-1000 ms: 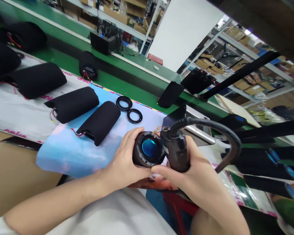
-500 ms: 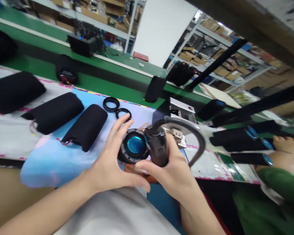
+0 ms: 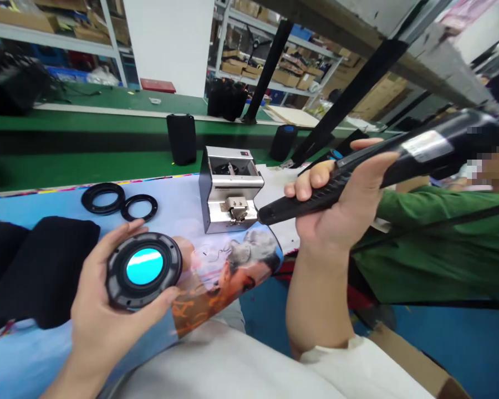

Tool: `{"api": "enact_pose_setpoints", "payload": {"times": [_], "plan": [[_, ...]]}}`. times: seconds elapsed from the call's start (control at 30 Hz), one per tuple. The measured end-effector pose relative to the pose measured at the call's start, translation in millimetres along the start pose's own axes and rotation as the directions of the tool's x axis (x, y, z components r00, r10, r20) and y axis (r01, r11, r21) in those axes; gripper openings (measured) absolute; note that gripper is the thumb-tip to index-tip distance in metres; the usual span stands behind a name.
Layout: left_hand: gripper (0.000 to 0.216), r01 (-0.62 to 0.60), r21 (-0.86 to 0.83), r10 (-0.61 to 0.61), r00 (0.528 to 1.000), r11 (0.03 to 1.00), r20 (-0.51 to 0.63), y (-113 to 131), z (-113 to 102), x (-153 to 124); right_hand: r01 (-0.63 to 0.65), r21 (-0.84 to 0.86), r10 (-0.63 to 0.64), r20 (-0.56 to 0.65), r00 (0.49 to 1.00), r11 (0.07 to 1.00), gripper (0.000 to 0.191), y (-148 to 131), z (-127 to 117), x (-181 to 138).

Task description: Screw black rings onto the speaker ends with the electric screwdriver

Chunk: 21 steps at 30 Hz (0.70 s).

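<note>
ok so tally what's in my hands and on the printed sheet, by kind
black rings: 2
black fabric sleeves: 2, one cut off at the left edge
round speaker part, cyan centre, in the left hand: 1
electric screwdriver, in the right hand: 1
metal screw feeder: 1
total: 7

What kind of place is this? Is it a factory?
Most likely a factory assembly line. A green conveyor runs across, shelves of boxes stand beyond it, and the left hand holds a speaker while the right hand holds a powered screwdriver.
</note>
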<state>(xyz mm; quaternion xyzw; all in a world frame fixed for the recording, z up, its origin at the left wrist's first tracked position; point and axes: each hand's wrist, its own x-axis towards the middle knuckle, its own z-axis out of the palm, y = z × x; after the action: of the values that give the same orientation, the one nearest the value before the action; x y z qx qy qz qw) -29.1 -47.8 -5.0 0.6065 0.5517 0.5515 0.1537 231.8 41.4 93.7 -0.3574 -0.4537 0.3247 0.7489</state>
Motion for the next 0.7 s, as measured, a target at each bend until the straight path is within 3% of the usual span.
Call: {"api": "enact_pose_setpoints", "payload": {"times": [0.13,0.33,0.5,0.6,0.7], "plan": [[0.086,-0.012,-0.044,0.013,0.999,0.999,0.038,2.3,16.8,5.0,0.046,-0.034,-0.044,0.073,0.996,0.998,0.051,10.9,16.0,7.6],[0.074,0.027,-0.026,-0.023,0.990,0.999,0.139,14.2,43.1,14.0,-0.039,-0.135,0.069,0.226,0.972,0.990,0.059,27.9,29.9,12.5],[0.067,0.008,0.030,-0.011,0.994,1.000,0.113,14.3,44.7,18.2,-0.001,-0.043,0.010,0.208,0.978,0.999,0.055,43.8,34.3,14.9],[0.068,0.008,0.014,-0.010,0.993,1.000,0.115,12.8,44.5,18.4,-0.065,-0.037,0.072,0.231,0.970,0.997,0.056,45.3,31.9,15.3],[0.067,-0.009,-0.021,0.012,0.991,1.000,0.134,11.7,45.7,18.1,-0.160,-0.071,0.174,0.285,0.943,0.984,0.055,29.8,30.0,14.8]]}}
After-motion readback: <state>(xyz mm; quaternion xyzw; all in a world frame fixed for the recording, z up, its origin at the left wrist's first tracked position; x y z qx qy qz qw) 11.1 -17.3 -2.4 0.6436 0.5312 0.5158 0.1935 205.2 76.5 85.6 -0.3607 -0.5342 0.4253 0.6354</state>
